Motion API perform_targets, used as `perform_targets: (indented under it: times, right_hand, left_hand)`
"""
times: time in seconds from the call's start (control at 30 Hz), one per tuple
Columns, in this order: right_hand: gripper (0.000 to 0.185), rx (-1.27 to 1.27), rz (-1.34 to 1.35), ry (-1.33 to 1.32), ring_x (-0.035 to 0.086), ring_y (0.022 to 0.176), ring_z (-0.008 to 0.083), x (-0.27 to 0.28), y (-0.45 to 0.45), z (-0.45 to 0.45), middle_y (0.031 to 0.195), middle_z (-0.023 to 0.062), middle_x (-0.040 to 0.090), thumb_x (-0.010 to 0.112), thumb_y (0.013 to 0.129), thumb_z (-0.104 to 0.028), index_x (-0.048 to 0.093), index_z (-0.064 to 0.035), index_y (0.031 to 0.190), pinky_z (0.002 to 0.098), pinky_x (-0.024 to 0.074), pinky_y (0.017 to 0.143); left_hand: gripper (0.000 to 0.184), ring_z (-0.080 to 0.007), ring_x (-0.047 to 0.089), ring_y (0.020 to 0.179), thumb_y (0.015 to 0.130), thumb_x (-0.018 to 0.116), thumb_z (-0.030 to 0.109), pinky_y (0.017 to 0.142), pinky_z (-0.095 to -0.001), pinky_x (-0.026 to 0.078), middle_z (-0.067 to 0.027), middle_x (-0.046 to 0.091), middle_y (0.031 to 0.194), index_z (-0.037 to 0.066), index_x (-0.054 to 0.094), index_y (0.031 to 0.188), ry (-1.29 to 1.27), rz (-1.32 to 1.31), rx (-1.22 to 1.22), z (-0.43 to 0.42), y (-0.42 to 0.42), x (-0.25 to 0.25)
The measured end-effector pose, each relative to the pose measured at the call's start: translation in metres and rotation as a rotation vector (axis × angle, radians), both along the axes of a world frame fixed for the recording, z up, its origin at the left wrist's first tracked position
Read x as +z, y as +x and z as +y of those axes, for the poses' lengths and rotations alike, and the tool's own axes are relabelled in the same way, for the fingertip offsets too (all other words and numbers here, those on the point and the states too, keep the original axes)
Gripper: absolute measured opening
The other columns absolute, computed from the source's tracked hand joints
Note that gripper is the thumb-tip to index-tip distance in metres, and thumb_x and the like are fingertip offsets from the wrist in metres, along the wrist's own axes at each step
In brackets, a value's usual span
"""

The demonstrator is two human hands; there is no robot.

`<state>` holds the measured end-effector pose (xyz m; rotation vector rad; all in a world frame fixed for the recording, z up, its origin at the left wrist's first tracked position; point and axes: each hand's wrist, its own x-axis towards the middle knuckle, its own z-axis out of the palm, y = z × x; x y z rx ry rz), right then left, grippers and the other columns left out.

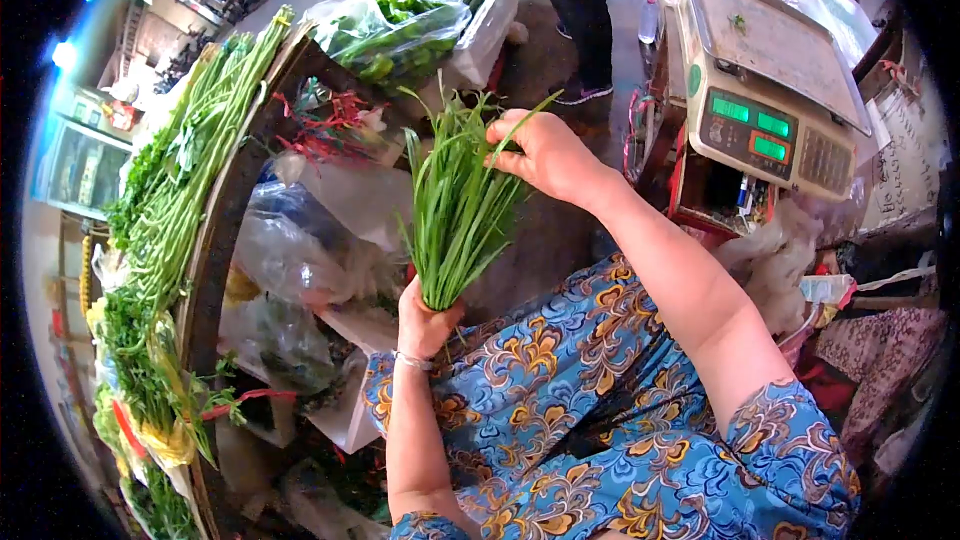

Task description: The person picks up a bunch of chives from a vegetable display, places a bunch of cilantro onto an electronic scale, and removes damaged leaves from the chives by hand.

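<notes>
My left hand (428, 322) is closed around the lower end of a bunch of leafy greens (455, 205) with long, narrow leaves. The bunch stands upright in front of my body, its tips fanning out at the top. At the upper right side of the bunch, my right hand (548, 155) has its fingers curled in a pinch among the leaf tips. A thin leaf sticks out past these fingers. What exactly lies between the fingertips is partly hidden.
On the left, a ledge carries long green stalks (205, 150) and leafy herbs (135, 335). Bagged green vegetables (400, 35) lie ahead, near red ties (330, 125). A lit digital scale (770, 60) stands at right. Plastic bags (290, 250) sit below the ledge. A person's legs (580, 15) are beyond.
</notes>
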<state>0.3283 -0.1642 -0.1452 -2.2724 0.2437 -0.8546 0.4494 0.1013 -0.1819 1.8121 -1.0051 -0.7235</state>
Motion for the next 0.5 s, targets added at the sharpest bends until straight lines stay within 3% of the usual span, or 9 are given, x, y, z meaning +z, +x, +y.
perform_targets:
  times: [0.13,0.3,0.43,0.5]
  right_hand:
    - [0.020,-0.037,0.099,-0.054,0.060,0.083,0.0376,-0.002,0.003,0.004,0.087,0.0163,0.061,0.069,0.079,-0.016,0.064,-0.0029,0.094,0.0459,0.0478,0.074]
    - [0.018,-0.163,0.012,-0.045,0.058,0.080,0.0355,-0.007,0.010,0.011,0.082,0.0161,0.057,0.069,0.078,-0.010,0.061,-0.0009,0.091,0.0414,0.0451,0.068]
    - [0.015,-0.280,-0.126,0.065,0.060,0.085,0.0392,-0.014,0.015,0.000,0.083,0.0192,0.062,0.069,0.076,-0.013,0.061,-0.0020,0.085,0.0443,0.0481,0.070]
    - [0.012,-0.278,-0.182,0.324,0.064,0.083,0.0263,-0.015,0.014,-0.013,0.086,0.0153,0.067,0.069,0.080,-0.011,0.066,-0.0021,0.088,0.0365,0.0490,0.074]
  left_hand:
    - [0.043,-0.0137,0.061,0.089,0.065,0.064,-0.010,0.082,-0.0272,0.047,-0.0026,0.069,0.098,0.002,0.064,0.106,0.048,-0.063,0.038,0.004,0.006,-0.003]
    - [0.048,-0.0143,0.060,0.095,0.065,0.060,-0.014,0.088,-0.0265,0.046,-0.0028,0.068,0.103,0.000,0.062,0.111,-0.018,0.053,0.056,0.001,0.001,-0.002]
    - [0.049,-0.0141,0.060,0.095,0.065,0.058,-0.016,0.089,-0.0264,0.045,-0.0029,0.068,0.105,0.000,0.061,0.112,-0.047,0.055,0.053,0.003,0.002,-0.010]
    - [0.051,-0.0144,0.060,0.095,0.065,0.058,-0.015,0.088,-0.0269,0.046,-0.0034,0.068,0.106,0.001,0.062,0.113,-0.018,-0.010,0.039,0.005,0.004,-0.012]
